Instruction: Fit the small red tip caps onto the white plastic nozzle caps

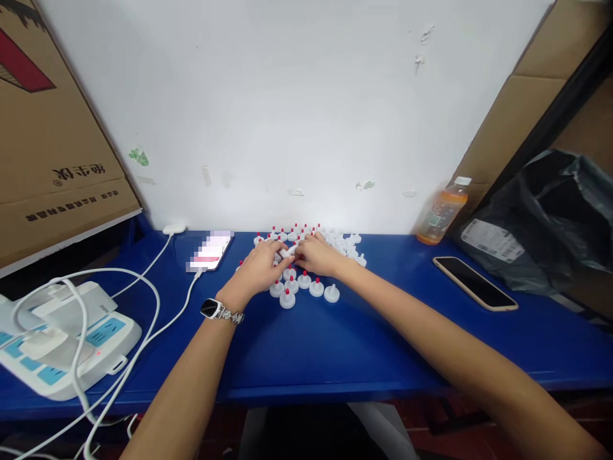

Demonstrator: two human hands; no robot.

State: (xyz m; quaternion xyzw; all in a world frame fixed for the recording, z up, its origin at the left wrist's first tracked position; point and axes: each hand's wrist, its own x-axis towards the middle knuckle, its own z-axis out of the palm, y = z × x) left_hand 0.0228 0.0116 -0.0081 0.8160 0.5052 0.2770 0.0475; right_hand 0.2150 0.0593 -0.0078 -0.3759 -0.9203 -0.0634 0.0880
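My left hand (258,267), with a watch (215,309) on its wrist, pinches a white nozzle cap (286,253) between thumb and fingers. Close against it, my right hand (317,257) has its fingers curled in; whatever lies in their tips is too small to make out. Around both hands, white round caps with red tips (287,299) stand on the blue table (306,358). One white cap without a red tip (331,294) is in front of my right wrist. Behind that wrist lie several plain white caps (345,243) in a cluster. Both palms hide part of the group.
A lit phone (213,250) on a charging cable lies left, near a power strip (71,358) with looping white cables. To the right are a dark phone (474,283), an orange drink bottle (441,214) and a dark plastic bag (541,217). A white wall (297,115) borders the back.
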